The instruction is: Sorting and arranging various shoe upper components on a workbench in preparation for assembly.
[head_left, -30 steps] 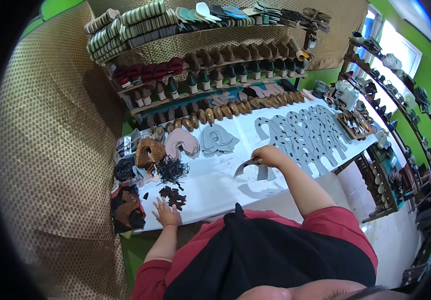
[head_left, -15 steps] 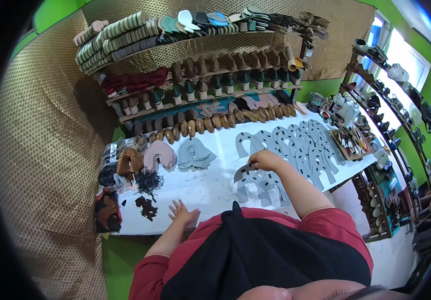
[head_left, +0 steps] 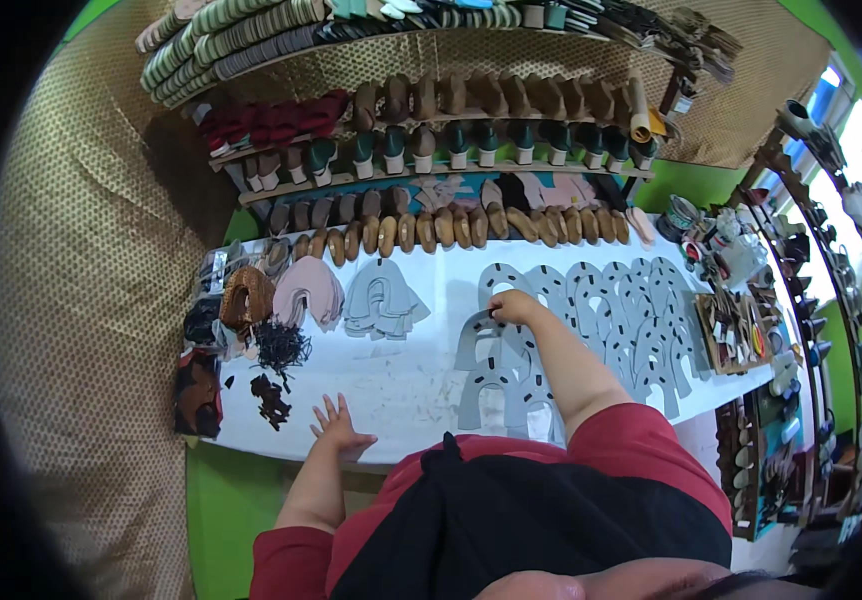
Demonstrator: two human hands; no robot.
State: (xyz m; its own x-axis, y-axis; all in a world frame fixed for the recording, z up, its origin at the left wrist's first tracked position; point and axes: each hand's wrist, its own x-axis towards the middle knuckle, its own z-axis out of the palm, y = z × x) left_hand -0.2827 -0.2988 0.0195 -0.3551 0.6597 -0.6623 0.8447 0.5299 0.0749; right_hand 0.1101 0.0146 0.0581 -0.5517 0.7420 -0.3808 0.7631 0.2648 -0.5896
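Note:
My right hand point(head_left: 514, 307) is closed at the top of a grey horseshoe-shaped shoe upper piece point(head_left: 469, 343), pinching its edge where a small black strip shows. The piece lies over or against other grey upper pieces point(head_left: 588, 290), which are spread across the right half of the white table point(head_left: 391, 385). Most of them carry small black strips. Near the table's front edge, my left hand point(head_left: 341, 432) is open, its fingers spread, with nothing in it. Small black strips point(head_left: 271, 403) lie to the left of that hand.
Stacks of pink point(head_left: 309, 290) and grey cut pieces point(head_left: 381, 300) stand on the left, beside a brown woven piece point(head_left: 248, 297) and a black tangle of strips point(head_left: 282, 345). Brown shoe lasts point(head_left: 444, 228) line the back. A tool box point(head_left: 736, 335) sits at right; shelves rise behind.
The grey upper piece in my right hand was tilted up and dark; now it lies flatter, farther from me. My left hand stays open near the front edge. The whole view has shifted.

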